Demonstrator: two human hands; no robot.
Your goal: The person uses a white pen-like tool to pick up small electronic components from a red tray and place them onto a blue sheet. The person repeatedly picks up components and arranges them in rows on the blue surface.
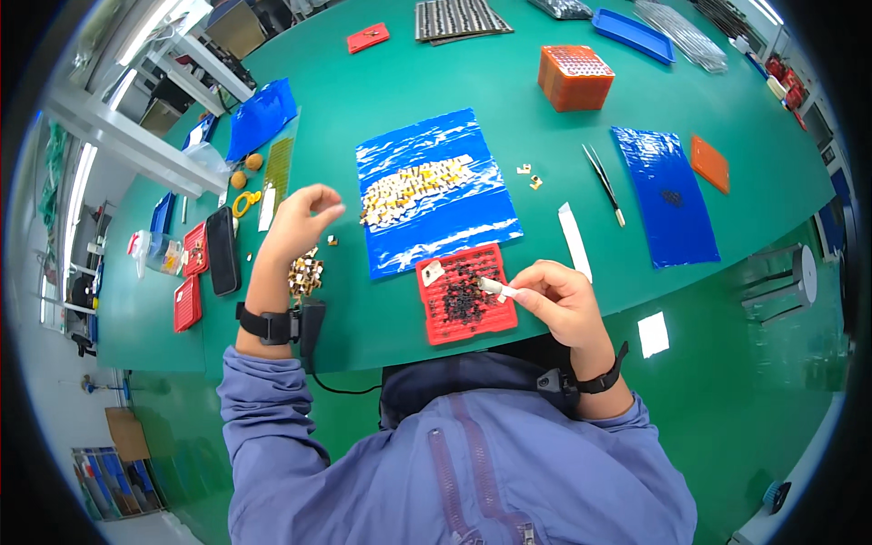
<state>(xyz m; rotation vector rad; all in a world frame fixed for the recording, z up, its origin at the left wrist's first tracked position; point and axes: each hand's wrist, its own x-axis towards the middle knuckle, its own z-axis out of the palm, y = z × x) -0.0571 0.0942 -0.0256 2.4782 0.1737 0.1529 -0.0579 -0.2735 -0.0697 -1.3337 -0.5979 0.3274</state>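
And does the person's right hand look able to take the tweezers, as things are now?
Probably yes: the tweezers lie uncovered, ahead and to the right of the right hand, with only a flat white strip between. However, that hand pinches a small whitish piece, which it would likely put down first.

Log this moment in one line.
left hand: apparently empty | right hand: holding pale object over red tray | red tray: black pieces inside

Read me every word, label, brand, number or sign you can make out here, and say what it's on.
No text can be read in this view.
Red tray: no legible marking.
Dark phone: nothing readable.
White sheet on the floor: too washed out to tell.
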